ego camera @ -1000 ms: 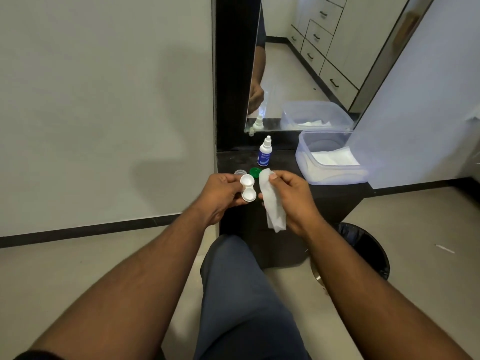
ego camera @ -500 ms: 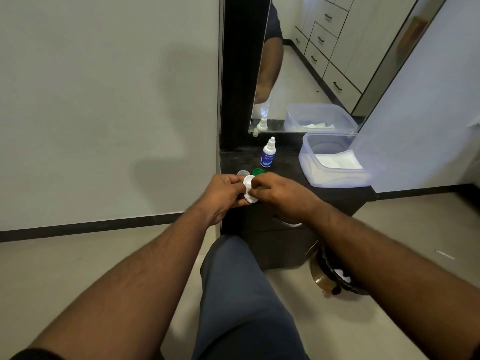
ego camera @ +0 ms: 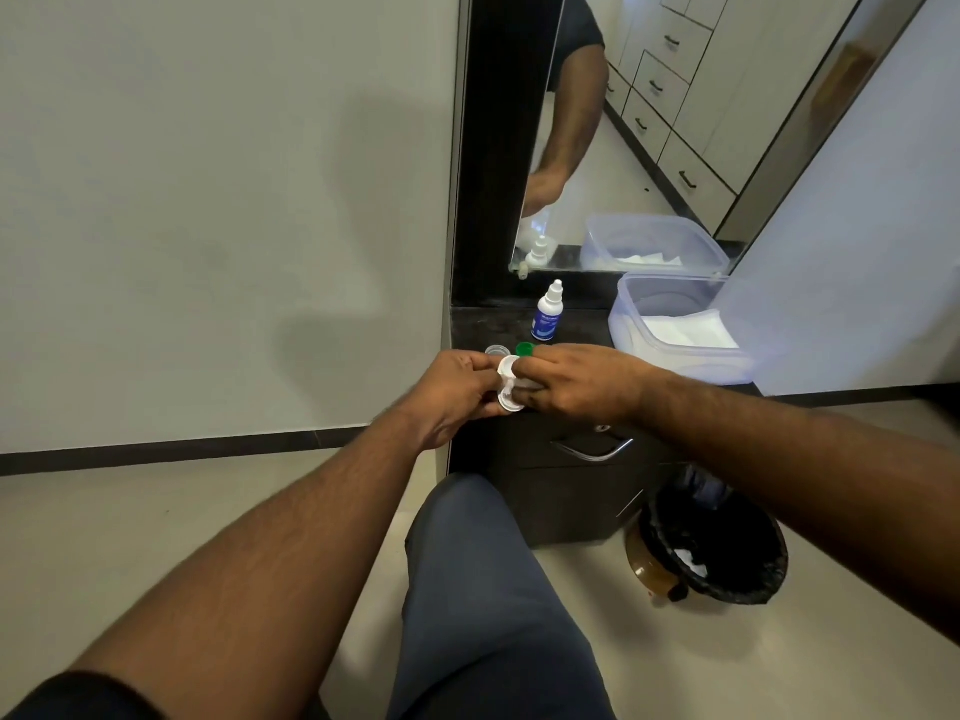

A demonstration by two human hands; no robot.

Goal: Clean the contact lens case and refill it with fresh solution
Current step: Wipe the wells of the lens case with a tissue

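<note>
Both hands are meeting over the front edge of the worktop (ego camera: 472,324). Our left hand (ego camera: 457,392) is gripping the white contact lens case (ego camera: 508,386) from its left side, holding it up in the air with its two wells stacked one above the other. Our right hand (ego camera: 576,384) is pressing in against the case from the right, fingers curled over it; a pale bit of tissue (ego camera: 524,383) is peeking out under those fingers, though most of it is hidden by the hand.

Just behind the hands, a clear cap (ego camera: 497,350) and a green cap (ego camera: 525,349) are sitting on the worktop side by side. Farther back, the solution bottle (ego camera: 547,313) is standing upright, near the mirror (ego camera: 675,122). To the right, a translucent tub (ego camera: 631,324) is holding folded white tissues (ego camera: 691,331). Down on the floor beside the dark cabinet (ego camera: 561,491), a black-lined bin (ego camera: 727,589) is sitting below our right forearm, with white scraps in it.

Compared with a second ago, the tissue is no longer dangling free from our right hand; the hand has closed in on the case and is now covering much of it. Our view has also shifted, bringing the drawer handle (ego camera: 592,452) into sight.
</note>
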